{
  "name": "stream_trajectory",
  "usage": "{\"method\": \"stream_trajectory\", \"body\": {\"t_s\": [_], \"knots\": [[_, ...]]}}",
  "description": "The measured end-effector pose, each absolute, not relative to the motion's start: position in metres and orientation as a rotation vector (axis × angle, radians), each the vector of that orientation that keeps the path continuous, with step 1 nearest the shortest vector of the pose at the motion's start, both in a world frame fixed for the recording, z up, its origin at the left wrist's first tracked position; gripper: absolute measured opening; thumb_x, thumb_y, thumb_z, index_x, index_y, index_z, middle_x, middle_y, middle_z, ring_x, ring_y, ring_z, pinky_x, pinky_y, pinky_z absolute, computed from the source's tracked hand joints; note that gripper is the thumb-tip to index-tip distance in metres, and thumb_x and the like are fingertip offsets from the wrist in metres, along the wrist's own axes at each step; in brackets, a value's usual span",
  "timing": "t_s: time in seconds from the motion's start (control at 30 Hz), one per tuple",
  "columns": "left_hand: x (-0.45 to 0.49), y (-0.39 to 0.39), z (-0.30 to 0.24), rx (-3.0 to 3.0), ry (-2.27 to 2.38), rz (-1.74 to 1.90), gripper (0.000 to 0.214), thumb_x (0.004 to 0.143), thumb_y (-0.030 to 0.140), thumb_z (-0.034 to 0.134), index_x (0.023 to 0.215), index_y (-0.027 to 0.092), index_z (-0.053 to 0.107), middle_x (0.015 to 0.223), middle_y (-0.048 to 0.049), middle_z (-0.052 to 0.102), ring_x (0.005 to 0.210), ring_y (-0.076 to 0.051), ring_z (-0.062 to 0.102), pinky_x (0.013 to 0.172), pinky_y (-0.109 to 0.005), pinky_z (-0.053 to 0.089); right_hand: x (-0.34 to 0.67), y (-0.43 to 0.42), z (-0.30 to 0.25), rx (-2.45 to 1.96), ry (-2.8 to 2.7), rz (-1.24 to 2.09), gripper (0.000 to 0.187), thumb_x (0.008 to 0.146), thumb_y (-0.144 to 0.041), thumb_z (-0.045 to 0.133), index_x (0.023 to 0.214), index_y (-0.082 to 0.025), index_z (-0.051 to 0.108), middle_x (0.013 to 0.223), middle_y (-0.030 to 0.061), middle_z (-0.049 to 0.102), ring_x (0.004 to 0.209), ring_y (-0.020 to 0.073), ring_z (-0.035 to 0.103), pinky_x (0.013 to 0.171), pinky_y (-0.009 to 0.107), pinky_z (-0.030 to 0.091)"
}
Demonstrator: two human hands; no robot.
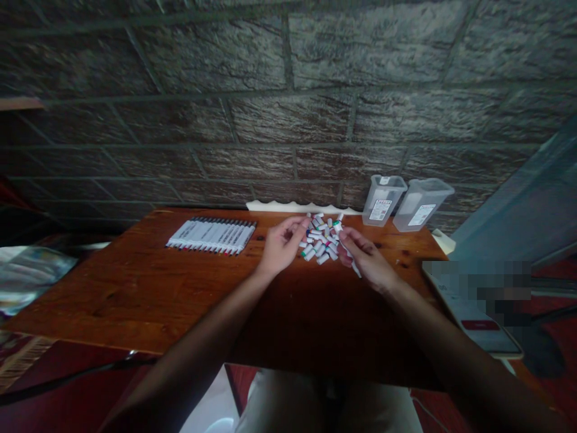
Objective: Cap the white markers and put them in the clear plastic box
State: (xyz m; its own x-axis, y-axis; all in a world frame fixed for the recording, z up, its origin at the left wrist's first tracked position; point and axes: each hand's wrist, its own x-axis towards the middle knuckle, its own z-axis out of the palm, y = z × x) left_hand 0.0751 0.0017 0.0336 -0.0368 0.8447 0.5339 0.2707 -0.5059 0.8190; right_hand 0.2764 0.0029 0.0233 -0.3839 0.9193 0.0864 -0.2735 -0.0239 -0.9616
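A heap of small white marker caps (pixel 321 237) lies near the far edge of the wooden table (pixel 148 288). My left hand (pixel 280 245) rests at the heap's left side, fingers curled and pinched among the caps. My right hand (pixel 367 257) sits at the heap's right side, closed around a white marker (pixel 356 269) whose tip points into the heap. A row of several white markers (pixel 211 235) lies side by side farther left on the table.
Two clear plastic boxes (pixel 383 199) (pixel 421 204) with labels stand at the back right of the table. A brick wall rises behind. A white device (pixel 478 319) lies at the right edge. Crumpled plastic (pixel 27 273) lies off to the left.
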Motion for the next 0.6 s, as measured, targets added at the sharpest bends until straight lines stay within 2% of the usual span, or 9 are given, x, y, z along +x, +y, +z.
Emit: {"method": "stream_trajectory", "body": {"t_s": [0.13, 0.27, 0.37, 0.43, 0.53, 0.6], "knots": [[0.0747, 0.0035, 0.0299, 1.75, 1.18, 1.58, 0.029, 0.088, 0.04, 0.058, 0.095, 0.015, 0.069, 0.06, 0.0018, 0.059, 0.057, -0.011, 0.053, 0.061, -0.022, 0.044, 0.277, 0.0027, 0.0237, -0.812, -1.331, 1.533, 0.035, 0.082, -0.054, 0.063, 0.103, -0.028, 0.055, 0.062, -0.0077, 0.039, 0.052, 0.0081, 0.033, 0.045, 0.019, 0.024], [0.0749, 0.0043, 0.0269, 1.752, 1.162, 1.542, 0.029, 0.088, 0.04, 0.058, 0.1, 0.016, 0.07, 0.065, 0.0, 0.063, 0.061, -0.012, 0.056, 0.063, -0.023, 0.046, 0.2782, 0.0035, 0.021, -0.829, -1.462, 1.46, 0.031, 0.085, -0.052, 0.059, 0.1, -0.026, 0.054, 0.062, -0.0076, 0.042, 0.052, 0.0085, 0.034, 0.045, 0.019, 0.026], [0.0768, 0.0022, 0.0269, 1.763, 1.12, 1.498, 0.031, 0.087, 0.039, 0.06, 0.106, 0.017, 0.071, 0.078, -0.0035, 0.069, 0.068, -0.014, 0.06, 0.067, -0.025, 0.049, 0.2779, 0.0033, 0.0195, -0.813, -1.602, 1.38, 0.027, 0.083, -0.045, 0.064, 0.097, -0.022, 0.059, 0.072, -0.0043, 0.054, 0.059, 0.0096, 0.043, 0.052, 0.021, 0.033], [0.0785, 0.0004, 0.0275, 1.795, 1.099, 1.462, 0.029, 0.086, 0.038, 0.062, 0.103, 0.017, 0.073, 0.085, -0.0054, 0.072, 0.071, -0.015, 0.062, 0.068, -0.026, 0.05, 0.2774, 0.0027, 0.0196, -0.804, -1.685, 1.327, 0.024, 0.083, -0.042, 0.065, 0.094, -0.021, 0.063, 0.077, -0.0023, 0.058, 0.066, 0.0109, 0.048, 0.059, 0.022, 0.037], [0.0807, -0.0017, 0.0283, 1.876, 1.06, 1.39, 0.025, 0.083, 0.036, 0.066, 0.094, 0.016, 0.076, 0.087, -0.0073, 0.073, 0.071, -0.015, 0.063, 0.066, -0.026, 0.049, 0.2777, 0.0021, 0.0202, -0.798, -1.782, 1.261, 0.022, 0.085, -0.04, 0.063, 0.092, -0.019, 0.066, 0.079, -0.0016, 0.061, 0.072, 0.0124, 0.052, 0.069, 0.024, 0.04], [0.0813, -0.0022, 0.0287, 1.897, 1.046, 1.362, 0.024, 0.082, 0.035, 0.067, 0.094, 0.016, 0.076, 0.088, -0.0082, 0.074, 0.071, -0.015, 0.063, 0.064, -0.026, 0.048, 0.2791, 0.0022, 0.0207, -0.814, -1.823, 1.223, 0.023, 0.085, -0.04, 0.063, 0.092, -0.018, 0.067, 0.08, -0.001, 0.063, 0.075, 0.0134, 0.053, 0.071, 0.025, 0.04]]}}
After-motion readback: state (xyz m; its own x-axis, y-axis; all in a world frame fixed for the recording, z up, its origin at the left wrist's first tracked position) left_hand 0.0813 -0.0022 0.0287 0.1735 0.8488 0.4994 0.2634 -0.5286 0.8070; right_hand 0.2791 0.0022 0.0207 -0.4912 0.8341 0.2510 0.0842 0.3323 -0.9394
